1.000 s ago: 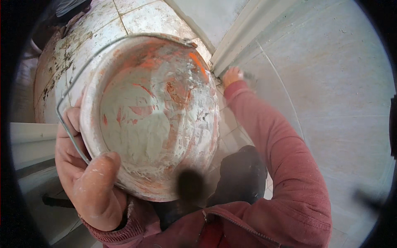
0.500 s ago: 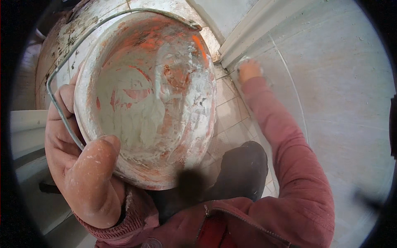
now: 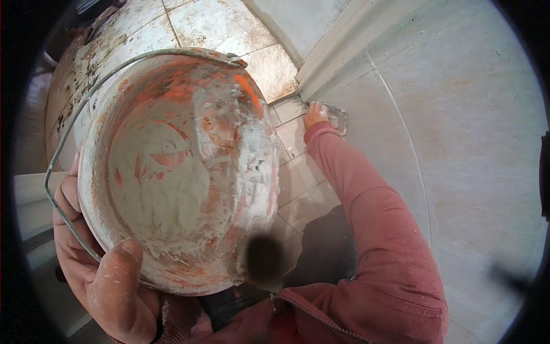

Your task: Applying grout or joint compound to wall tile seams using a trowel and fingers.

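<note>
My left hand (image 3: 103,269) grips the rim of an orange bucket (image 3: 90,155), thumb over the edge and fingers around the outside. The bucket is tilted toward me, its inside smeared with pale grey plaster (image 3: 166,192) and bare orange streaks. A thin wire handle (image 3: 71,123) swings over its left side. Down by the foot of the wall, my right hand (image 3: 315,114) is closed on a flat, grey-smeared plate-like tool (image 3: 337,118). The tool lies close to the wall; its exact kind is unclear.
A grey wall (image 3: 475,143) with a pale curved line fills the right side. Beside it runs a door-frame-like upright (image 3: 332,49). Dirty floor tiles (image 3: 212,26) spread ahead, with smaller textured tiles (image 3: 295,137) near my knee (image 3: 326,246).
The bucket and my left hand have shifted left and downward in view. My right hand has moved left and slightly down, off the wall face toward its foot, and the tool shows more clearly.
</note>
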Action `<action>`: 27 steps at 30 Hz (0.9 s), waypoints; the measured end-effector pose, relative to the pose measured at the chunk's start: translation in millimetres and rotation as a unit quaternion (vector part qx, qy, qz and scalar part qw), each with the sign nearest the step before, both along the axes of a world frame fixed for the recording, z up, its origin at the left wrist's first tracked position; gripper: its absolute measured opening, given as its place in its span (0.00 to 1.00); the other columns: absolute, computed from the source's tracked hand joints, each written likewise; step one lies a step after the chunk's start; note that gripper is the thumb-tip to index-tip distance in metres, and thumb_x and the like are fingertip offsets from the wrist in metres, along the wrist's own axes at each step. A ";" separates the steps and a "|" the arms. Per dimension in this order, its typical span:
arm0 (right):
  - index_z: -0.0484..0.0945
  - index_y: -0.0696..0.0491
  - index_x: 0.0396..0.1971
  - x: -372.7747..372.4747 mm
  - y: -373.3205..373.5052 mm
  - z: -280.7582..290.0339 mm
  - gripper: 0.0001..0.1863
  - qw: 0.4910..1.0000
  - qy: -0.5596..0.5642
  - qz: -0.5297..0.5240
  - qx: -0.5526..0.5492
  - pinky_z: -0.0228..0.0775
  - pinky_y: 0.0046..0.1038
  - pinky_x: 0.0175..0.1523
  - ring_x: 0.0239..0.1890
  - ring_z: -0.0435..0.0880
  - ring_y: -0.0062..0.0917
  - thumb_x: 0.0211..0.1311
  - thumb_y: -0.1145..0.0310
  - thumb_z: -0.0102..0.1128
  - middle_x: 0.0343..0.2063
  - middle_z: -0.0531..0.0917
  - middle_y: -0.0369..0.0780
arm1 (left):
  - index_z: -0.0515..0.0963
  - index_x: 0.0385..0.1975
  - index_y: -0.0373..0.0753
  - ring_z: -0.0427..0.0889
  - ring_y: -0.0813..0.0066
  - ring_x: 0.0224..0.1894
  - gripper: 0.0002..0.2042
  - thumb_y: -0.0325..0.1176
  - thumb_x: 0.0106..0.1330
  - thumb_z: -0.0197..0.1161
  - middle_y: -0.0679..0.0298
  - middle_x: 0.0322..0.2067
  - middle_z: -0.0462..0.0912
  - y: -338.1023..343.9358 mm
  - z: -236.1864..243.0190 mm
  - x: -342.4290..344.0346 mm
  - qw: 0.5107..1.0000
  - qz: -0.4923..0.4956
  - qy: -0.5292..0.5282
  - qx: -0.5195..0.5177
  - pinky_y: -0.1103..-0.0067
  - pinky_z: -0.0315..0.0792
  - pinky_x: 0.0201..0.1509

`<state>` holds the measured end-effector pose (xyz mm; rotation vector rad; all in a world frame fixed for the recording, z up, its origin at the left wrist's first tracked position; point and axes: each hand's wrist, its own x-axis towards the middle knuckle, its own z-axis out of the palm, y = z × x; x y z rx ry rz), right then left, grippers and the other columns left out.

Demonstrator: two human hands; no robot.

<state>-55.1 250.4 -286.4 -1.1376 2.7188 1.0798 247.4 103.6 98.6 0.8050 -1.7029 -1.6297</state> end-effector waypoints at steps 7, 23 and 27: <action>0.73 0.52 0.40 21.8 -28.8 3.0 0.17 0.999 0.047 0.010 0.007 0.55 0.40 0.44 0.45 0.63 0.37 0.56 0.62 0.40 0.43 0.69 0.43 | 0.59 0.46 0.24 0.68 0.66 0.45 0.29 0.31 0.39 0.48 0.52 0.41 0.67 -1.7 5.1 16.4 0.999 0.012 -0.025 -0.039 0.76 0.59 0.53; 0.76 0.50 0.34 33.8 7.4 41.0 0.13 0.987 -0.057 -0.118 -0.094 0.59 0.36 0.46 0.48 0.67 0.33 0.50 0.66 0.47 0.40 0.73 0.40 | 0.61 0.43 0.25 0.70 0.66 0.40 0.27 0.32 0.38 0.49 0.53 0.38 0.69 2.5 9.8 18.2 1.000 0.020 0.019 0.001 0.76 0.60 0.52; 0.76 0.53 0.31 13.6 28.3 116.4 0.13 0.968 -0.036 -0.044 -0.244 0.60 0.35 0.46 0.42 0.69 0.34 0.42 0.66 0.54 0.35 0.73 0.43 | 0.62 0.42 0.25 0.70 0.65 0.40 0.27 0.32 0.38 0.49 0.52 0.38 0.69 6.2 -1.1 2.4 0.999 -0.020 0.036 0.017 0.75 0.61 0.51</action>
